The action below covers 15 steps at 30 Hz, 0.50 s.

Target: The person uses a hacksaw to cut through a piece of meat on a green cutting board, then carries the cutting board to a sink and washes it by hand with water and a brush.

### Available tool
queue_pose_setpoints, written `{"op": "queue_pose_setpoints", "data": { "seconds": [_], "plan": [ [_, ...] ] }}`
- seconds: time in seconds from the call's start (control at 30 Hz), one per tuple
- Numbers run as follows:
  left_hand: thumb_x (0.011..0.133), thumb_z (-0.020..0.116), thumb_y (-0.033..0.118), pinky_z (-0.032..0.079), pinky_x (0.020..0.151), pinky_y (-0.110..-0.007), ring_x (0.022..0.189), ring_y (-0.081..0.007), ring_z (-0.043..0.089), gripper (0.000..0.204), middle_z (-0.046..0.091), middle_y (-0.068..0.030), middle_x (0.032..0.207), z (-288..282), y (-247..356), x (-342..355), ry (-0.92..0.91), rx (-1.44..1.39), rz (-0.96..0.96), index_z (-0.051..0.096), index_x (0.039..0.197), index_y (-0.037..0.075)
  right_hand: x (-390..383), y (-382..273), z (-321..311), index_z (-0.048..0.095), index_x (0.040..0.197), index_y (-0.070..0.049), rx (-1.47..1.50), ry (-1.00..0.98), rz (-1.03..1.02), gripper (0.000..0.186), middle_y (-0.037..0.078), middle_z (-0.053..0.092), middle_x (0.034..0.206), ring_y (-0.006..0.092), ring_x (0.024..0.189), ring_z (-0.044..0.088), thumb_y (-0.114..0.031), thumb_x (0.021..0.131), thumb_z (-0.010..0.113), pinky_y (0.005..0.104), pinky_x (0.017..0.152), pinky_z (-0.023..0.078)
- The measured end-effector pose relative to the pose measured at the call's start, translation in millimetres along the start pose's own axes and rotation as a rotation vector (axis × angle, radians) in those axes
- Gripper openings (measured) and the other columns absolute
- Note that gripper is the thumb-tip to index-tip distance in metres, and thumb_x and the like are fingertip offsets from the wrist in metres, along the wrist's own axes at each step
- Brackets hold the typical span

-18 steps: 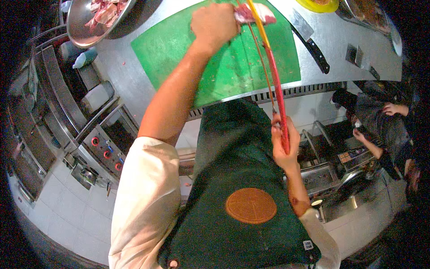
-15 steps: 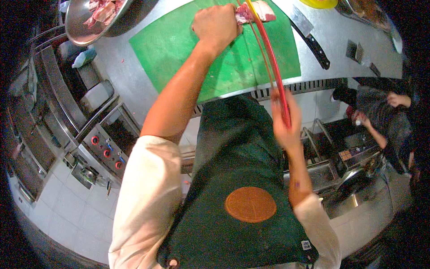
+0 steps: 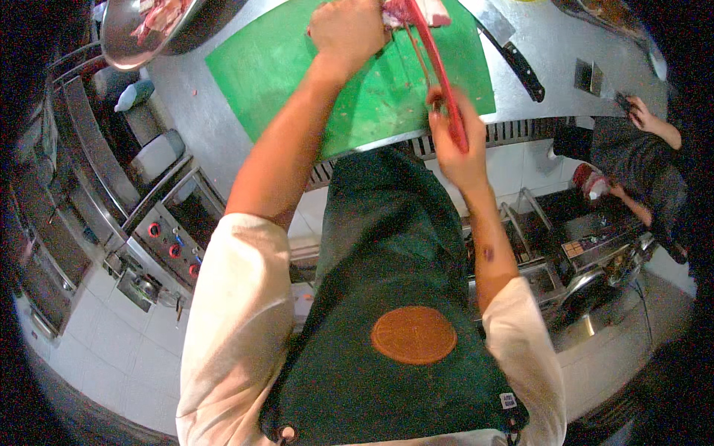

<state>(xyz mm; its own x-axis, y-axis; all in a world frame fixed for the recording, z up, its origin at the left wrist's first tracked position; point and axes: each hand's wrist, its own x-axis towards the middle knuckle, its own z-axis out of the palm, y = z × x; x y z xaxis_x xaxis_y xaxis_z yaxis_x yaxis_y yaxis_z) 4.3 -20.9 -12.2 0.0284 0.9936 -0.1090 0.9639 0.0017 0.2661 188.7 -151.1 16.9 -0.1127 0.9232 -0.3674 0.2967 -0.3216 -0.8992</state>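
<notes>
My left hand (image 3: 347, 31) is closed over a piece of raw meat (image 3: 436, 15) at the top of a green cutting board (image 3: 253, 82), its fingertips hidden. My right hand (image 3: 455, 160), slightly blurred, grips the handle end of a red bow saw (image 3: 442, 74) angled up the board. The saw's thin blade runs left of the red frame and crosses the meat at its far end. A black-handled knife (image 3: 523, 70) lies beside the board on the right.
A steel bowl (image 3: 117, 37) of meat pieces sits back left. A scraper (image 3: 584, 74) lies on the steel counter. At right, a co-worker (image 3: 636, 175) has one hand (image 3: 645, 119) at a dark tool. Stove controls (image 3: 163, 241) are lower left.
My right hand has pushed forward, up the picture, with the saw. My left hand stays on the meat. The co-worker's upper hand has risen to the tool on the counter.
</notes>
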Motion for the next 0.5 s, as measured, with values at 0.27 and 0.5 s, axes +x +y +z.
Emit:
{"op": "queue_pose_setpoints", "data": {
  "seconds": [0.27,0.5],
  "plan": [
    [0.079,0.068,0.023,0.057,0.073,-0.049,0.08,-0.0378,0.072,0.018,0.073,-0.0191,0.084,7,-8,0,0.044,-0.001,0.025,0.075,0.09,0.011,-31,23,-6,0.064,0.119,-0.001,-0.106,0.065,-0.103,0.024,0.012,0.071,0.101,0.0185,0.089,0.066,-0.006,0.096,0.06,0.0322,0.079,0.052],
    [0.081,0.07,0.032,0.057,0.07,-0.049,0.078,-0.0388,0.072,0.025,0.072,-0.0194,0.081,-21,-10,28,-0.135,-0.049,-0.089,0.076,0.085,0.008,-114,26,-16,0.063,0.116,0.006,0.146,0.084,-0.028,0.021,0.015,0.07,0.11,0.0239,0.106,0.067,0.0,0.096,0.06,0.036,0.097,0.05]
  ]
}}
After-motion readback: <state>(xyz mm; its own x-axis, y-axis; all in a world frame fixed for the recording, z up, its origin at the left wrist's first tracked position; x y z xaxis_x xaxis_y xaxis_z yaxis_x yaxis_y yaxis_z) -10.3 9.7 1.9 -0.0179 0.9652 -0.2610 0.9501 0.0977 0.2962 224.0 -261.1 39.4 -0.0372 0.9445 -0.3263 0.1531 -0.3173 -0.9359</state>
